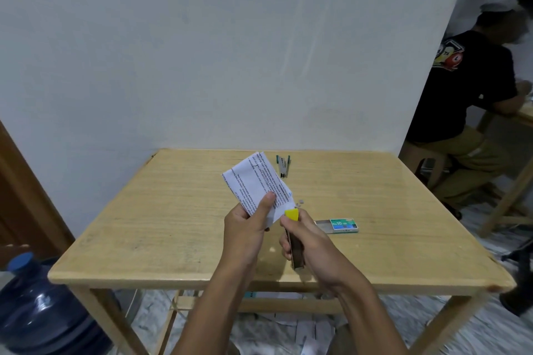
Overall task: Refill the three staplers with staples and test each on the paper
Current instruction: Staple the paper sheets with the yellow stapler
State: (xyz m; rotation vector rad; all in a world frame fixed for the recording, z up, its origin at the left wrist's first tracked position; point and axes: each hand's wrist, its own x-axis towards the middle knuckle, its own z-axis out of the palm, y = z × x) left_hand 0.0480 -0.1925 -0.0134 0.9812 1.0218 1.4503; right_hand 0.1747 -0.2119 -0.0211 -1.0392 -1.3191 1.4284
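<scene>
Holding the paper (255, 181) between thumb and fingers, the left hand (245, 228) keeps it above the worktop (161, 210). The right hand (305, 242) grips a yellow stapler (292, 228), its nose at the paper's lower corner. Beyond the hands lies a second stapler (283, 166); right of them, a staple box (340, 225).

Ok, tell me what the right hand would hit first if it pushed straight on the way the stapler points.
The right hand aims the yellow stapler up and away, so it would first meet the paper held by the left hand. The nose already looks to be at the paper's lower corner, though depth is unclear.
</scene>
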